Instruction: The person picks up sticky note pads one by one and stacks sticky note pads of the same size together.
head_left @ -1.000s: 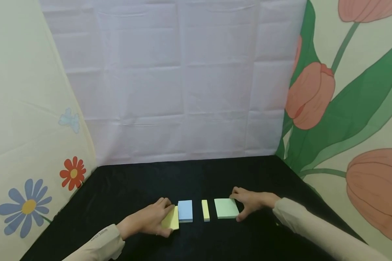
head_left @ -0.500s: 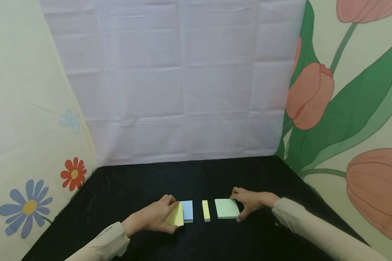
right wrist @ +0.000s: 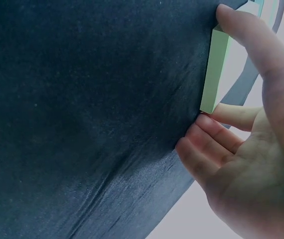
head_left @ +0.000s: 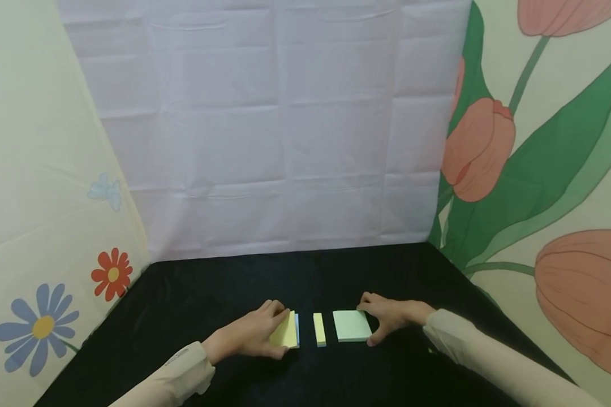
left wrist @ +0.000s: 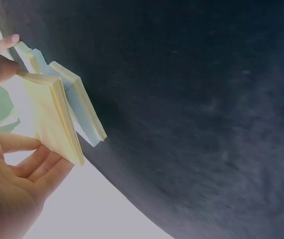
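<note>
My left hand [head_left: 254,334] grips a square yellow sticky note pad [head_left: 285,331] between thumb and fingers. In the left wrist view this yellow pad is tilted and stands apart from a blue-topped sticky note pad [left wrist: 84,112]. From the head, it covers most of the blue one, leaving a thin strip along the right. My right hand [head_left: 392,315] holds a larger pale green sticky note pad [head_left: 351,326] by its right side, thumb at the near corner and fingers at the far corner. The right wrist view shows the green pad's edge [right wrist: 214,72] low against the cloth.
A narrow yellow pad [head_left: 319,329] with a bluish base lies between the two hands. Black cloth [head_left: 295,282] covers the table. A white sheet [head_left: 285,141] hangs behind, with flower-printed cloths [head_left: 534,169] at the sides.
My left hand has carried the yellow pad rightward and slightly away from me, from beside the blue pad to over it. The right hand stays at the green pad.
</note>
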{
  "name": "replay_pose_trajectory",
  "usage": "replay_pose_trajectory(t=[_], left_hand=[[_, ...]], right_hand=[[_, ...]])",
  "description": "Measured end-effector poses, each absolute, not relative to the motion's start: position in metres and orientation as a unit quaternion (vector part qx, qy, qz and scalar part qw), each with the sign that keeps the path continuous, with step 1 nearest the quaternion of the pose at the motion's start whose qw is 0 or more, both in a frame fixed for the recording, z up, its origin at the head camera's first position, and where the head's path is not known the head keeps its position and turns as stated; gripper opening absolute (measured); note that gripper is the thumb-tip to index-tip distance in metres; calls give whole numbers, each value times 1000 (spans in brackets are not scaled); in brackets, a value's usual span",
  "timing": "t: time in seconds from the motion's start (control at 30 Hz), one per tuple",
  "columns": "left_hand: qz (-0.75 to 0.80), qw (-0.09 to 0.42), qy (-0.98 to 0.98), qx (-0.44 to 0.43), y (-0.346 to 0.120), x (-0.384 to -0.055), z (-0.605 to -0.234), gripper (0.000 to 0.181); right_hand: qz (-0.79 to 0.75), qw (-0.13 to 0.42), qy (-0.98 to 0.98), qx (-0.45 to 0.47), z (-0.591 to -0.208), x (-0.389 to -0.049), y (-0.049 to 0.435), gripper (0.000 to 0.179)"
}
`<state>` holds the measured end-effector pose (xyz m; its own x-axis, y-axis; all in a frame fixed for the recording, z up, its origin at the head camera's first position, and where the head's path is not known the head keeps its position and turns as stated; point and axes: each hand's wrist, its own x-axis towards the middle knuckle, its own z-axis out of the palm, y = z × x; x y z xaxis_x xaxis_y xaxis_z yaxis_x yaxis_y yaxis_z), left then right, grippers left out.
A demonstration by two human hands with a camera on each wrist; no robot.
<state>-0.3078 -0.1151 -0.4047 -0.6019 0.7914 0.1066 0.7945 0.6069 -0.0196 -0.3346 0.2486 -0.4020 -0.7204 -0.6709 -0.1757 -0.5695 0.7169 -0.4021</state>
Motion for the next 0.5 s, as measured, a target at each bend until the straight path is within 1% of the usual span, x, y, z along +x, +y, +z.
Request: replay_pose_trajectory(t=[0.3, 0.43, 0.5], left_hand=[[-5, 61, -886, -459, -102, -313, -404, 78], [-1, 57, -884, -463, -97, -315, -403, 77], [-1, 51, -885, -464, -94, -315, -402, 76]], right_hand=[[-180, 160, 905, -352, -407, -339, 252, 67], [-171, 139, 891, -397, -429, -360, 266, 70], [-173, 135, 888, -403, -432, -362, 267, 71]])
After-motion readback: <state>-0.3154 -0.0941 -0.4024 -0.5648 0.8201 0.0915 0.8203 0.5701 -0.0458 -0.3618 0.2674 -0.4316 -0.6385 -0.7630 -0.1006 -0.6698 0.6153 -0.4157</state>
